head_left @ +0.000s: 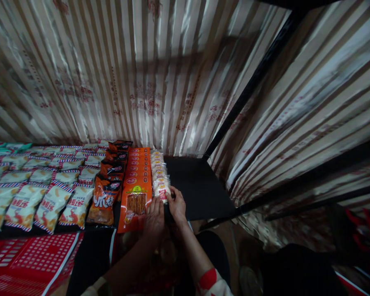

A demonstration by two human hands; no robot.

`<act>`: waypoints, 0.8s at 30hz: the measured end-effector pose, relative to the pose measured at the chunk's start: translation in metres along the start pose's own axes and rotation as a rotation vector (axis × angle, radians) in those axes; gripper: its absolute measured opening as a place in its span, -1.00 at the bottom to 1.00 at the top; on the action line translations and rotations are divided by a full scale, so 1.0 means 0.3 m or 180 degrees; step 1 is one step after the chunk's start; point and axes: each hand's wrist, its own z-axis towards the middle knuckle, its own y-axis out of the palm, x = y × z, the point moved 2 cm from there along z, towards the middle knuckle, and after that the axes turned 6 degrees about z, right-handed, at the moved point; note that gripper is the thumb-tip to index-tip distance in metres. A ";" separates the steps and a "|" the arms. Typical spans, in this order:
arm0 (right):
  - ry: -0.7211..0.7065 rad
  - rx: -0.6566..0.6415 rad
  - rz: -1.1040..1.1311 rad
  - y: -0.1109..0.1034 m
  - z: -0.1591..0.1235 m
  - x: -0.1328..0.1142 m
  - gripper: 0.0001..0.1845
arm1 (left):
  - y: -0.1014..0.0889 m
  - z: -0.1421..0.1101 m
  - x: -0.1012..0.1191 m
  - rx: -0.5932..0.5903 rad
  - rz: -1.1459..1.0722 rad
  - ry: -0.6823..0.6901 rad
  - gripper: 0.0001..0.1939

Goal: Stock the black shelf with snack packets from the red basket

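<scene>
A row of small clear-wrapped white snack packets [159, 168] runs from the back of the black shelf to its front edge. My left hand [154, 216] rests at the lower left of the front white packet [162, 193], fingers close together and overlapping the edge of the orange snack packs. From the other side my right hand [176, 203] curls its fingers and thumb against the same packet, so it sits between both hands. To the left lie orange snack packs [137, 189] in an overlapping row, the front one showing brown sticks through a window.
Orange-black snack bags [102, 201] and rows of white snack bags [47, 205] fill the shelf's left side. Bare black shelf [200, 185] extends right to a black post [249, 86]. Striped curtain [160, 74] hangs behind. A red basket [31, 259] stands below left.
</scene>
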 end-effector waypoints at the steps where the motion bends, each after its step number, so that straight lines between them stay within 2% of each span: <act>1: 0.0026 0.0062 0.0106 -0.002 -0.007 0.003 -0.56 | -0.004 0.000 0.000 -0.0002 -0.0004 -0.0015 -0.52; 7: 0.0017 0.0467 0.0459 -0.032 -0.076 0.001 -0.55 | -0.019 -0.014 0.003 0.0089 -0.0148 0.0018 -0.55; 10: 0.0045 0.0626 0.0677 -0.052 -0.141 -0.006 -0.57 | -0.030 -0.049 0.019 0.0078 -0.0366 0.0214 -0.61; 13: 0.0223 0.0610 0.0954 -0.064 -0.224 0.000 -0.57 | -0.055 -0.106 0.046 0.0069 -0.0685 0.0479 -0.70; 17: 0.0485 0.0359 0.0892 -0.073 -0.336 0.042 -0.57 | -0.085 -0.189 0.085 -0.0156 -0.1049 0.0785 -0.71; 20: 0.0645 0.0078 0.0429 -0.078 -0.389 0.098 -0.60 | -0.071 -0.242 0.106 -0.0494 -0.1132 0.1033 -0.63; 22: 0.0849 -0.0258 -0.0238 -0.079 -0.407 0.141 -0.63 | -0.035 -0.270 0.109 -0.0779 -0.1194 0.0955 -0.60; 24: 0.0962 -0.0740 -0.0997 -0.072 -0.417 0.178 -0.67 | 0.018 -0.295 0.101 -0.1119 -0.1248 0.0570 -0.59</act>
